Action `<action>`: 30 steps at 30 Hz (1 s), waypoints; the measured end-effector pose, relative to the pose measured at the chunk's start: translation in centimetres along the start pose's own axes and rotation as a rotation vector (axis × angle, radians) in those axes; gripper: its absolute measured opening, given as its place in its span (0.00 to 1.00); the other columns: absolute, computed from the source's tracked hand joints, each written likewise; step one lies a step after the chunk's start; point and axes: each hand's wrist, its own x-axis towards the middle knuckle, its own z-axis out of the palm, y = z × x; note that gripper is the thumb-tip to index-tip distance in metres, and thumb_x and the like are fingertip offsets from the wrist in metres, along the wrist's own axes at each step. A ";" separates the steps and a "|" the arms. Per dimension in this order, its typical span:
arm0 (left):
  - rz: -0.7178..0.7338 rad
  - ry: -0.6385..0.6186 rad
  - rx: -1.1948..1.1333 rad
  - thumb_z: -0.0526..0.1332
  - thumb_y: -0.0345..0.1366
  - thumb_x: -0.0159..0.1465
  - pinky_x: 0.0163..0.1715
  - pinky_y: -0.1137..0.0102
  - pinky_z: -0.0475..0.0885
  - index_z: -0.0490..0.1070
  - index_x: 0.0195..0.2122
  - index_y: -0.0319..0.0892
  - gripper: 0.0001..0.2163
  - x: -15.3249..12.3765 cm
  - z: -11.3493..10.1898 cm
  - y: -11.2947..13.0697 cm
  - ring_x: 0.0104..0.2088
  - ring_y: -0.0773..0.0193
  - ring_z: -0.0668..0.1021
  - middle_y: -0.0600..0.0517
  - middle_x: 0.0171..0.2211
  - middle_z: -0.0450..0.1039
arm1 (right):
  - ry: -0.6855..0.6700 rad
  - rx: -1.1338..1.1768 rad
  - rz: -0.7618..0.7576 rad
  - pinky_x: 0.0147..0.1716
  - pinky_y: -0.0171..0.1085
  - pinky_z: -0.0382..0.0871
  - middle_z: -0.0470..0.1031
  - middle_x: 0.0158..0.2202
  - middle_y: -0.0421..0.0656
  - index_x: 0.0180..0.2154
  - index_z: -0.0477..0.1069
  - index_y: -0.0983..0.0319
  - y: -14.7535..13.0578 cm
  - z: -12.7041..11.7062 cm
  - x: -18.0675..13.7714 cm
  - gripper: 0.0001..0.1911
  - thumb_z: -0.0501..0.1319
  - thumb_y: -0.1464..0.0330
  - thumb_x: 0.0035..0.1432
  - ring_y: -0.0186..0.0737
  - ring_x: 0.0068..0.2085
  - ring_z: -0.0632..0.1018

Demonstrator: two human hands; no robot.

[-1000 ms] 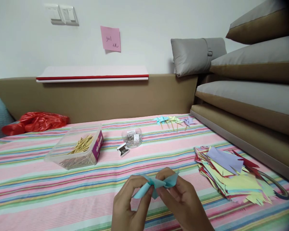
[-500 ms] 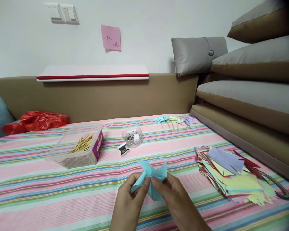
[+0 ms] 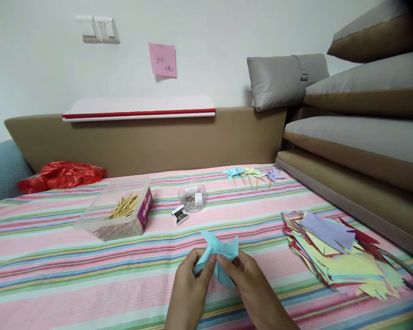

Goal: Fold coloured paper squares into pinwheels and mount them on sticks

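Note:
A light blue piece of folded paper (image 3: 219,252) is pinched between both my hands low in the middle of the view. My left hand (image 3: 189,293) grips its left side with thumb and fingers closed. On its right side my right hand (image 3: 253,291) pinches the centre and lower flap. The paper's pointed flaps stick up above my fingertips. Both hands hover just above the striped pink cloth (image 3: 55,256).
A clear box of wooden sticks (image 3: 119,213), a round clear tub of pins (image 3: 192,198) and a small pin box (image 3: 179,214) lie ahead. Finished paper pinwheels (image 3: 251,174) lie farther back. A stack of cut coloured paper (image 3: 340,254) lies right; a red bag (image 3: 64,175) far left.
The blue paper's flaps were drawn together and turned upward between my fingers. The view has shifted slightly right and down; nothing on the cloth has moved.

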 end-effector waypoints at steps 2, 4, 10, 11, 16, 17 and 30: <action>0.016 0.005 -0.006 0.63 0.49 0.63 0.32 0.71 0.66 0.75 0.32 0.42 0.14 0.0 0.1 -0.1 0.31 0.61 0.69 0.53 0.28 0.71 | -0.017 -0.006 -0.004 0.42 0.39 0.67 0.80 0.36 0.45 0.40 0.79 0.65 0.1 -0.1 0.1 0.21 0.70 0.54 0.53 0.43 0.39 0.75; 0.026 0.007 -0.014 0.63 0.49 0.63 0.32 0.71 0.67 0.75 0.31 0.42 0.14 0.0 0.2 -0.2 0.31 0.60 0.70 0.53 0.28 0.71 | -0.027 -0.005 0.002 0.41 0.38 0.67 0.80 0.36 0.44 0.40 0.79 0.64 0.1 -0.1 0.1 0.22 0.70 0.53 0.53 0.44 0.39 0.75; 0.021 0.037 -0.007 0.64 0.48 0.62 0.32 0.70 0.66 0.73 0.30 0.42 0.13 0.1 0.2 -0.9 0.31 0.61 0.70 0.53 0.27 0.70 | 0.028 -0.023 0.027 0.37 0.37 0.67 0.79 0.31 0.43 0.36 0.80 0.63 0.6 -0.2 0.1 0.24 0.73 0.51 0.45 0.43 0.35 0.74; 0.019 0.038 -0.005 0.64 0.48 0.62 0.31 0.70 0.65 0.73 0.30 0.42 0.13 0.1 0.2 -1.0 0.30 0.61 0.69 0.54 0.27 0.69 | 0.040 -0.029 0.039 0.37 0.37 0.67 0.79 0.32 0.43 0.36 0.80 0.63 0.8 -0.3 0.1 0.24 0.73 0.51 0.44 0.43 0.35 0.74; 0.008 0.044 -0.008 0.64 0.49 0.60 0.29 0.70 0.64 0.71 0.30 0.41 0.15 0.3 0.0 -2.0 0.27 0.64 0.67 0.56 0.25 0.64 | 0.021 -0.075 0.068 0.36 0.40 0.69 0.77 0.29 0.44 0.29 0.79 0.62 1.6 -1.0 0.6 0.23 0.72 0.49 0.42 0.45 0.33 0.73; 0.007 0.050 -0.006 0.64 0.50 0.60 0.29 0.70 0.64 0.71 0.29 0.41 0.15 0.4 0.0 -2.1 0.27 0.64 0.66 0.56 0.24 0.63 | 0.006 -0.098 0.068 0.36 0.40 0.69 0.77 0.28 0.44 0.28 0.78 0.62 1.4 -1.0 0.7 0.23 0.72 0.49 0.42 0.45 0.33 0.73; 0.237 0.314 0.230 0.62 0.54 0.60 0.39 0.61 0.73 0.77 0.33 0.50 0.14 0.4 -4.5 1.5 0.39 0.48 0.79 0.50 0.34 0.80 | 0.059 -0.053 0.035 0.33 0.37 0.65 0.73 0.24 0.40 0.28 0.79 0.63 1.3 0.1 1.7 0.23 0.74 0.50 0.39 0.42 0.30 0.71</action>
